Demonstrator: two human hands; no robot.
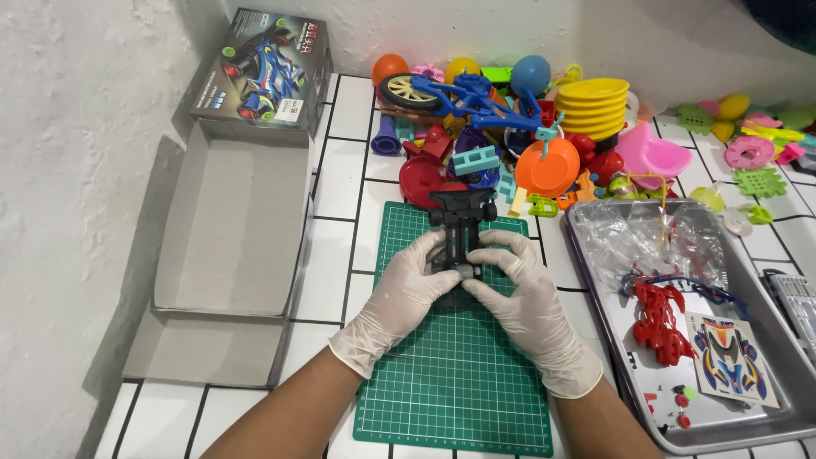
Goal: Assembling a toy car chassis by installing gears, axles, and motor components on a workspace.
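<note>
A black toy car chassis [461,217] lies on the green cutting mat [455,374], its far end pointing at the toy pile. My left hand [406,289] in a white glove grips its near left side. My right hand [520,289], also gloved, grips the near right side. The fingertips of both hands meet over a small grey part [466,270] at the middle of the chassis. The near end of the chassis is hidden under my fingers.
A metal tray [595,280] at right holds a red car body [659,323], a sticker sheet [731,357] and clear bags [646,238]. An open cardboard box [229,221] lies at left with its printed lid [263,72]. Colourful plastic toys [510,127] crowd the back.
</note>
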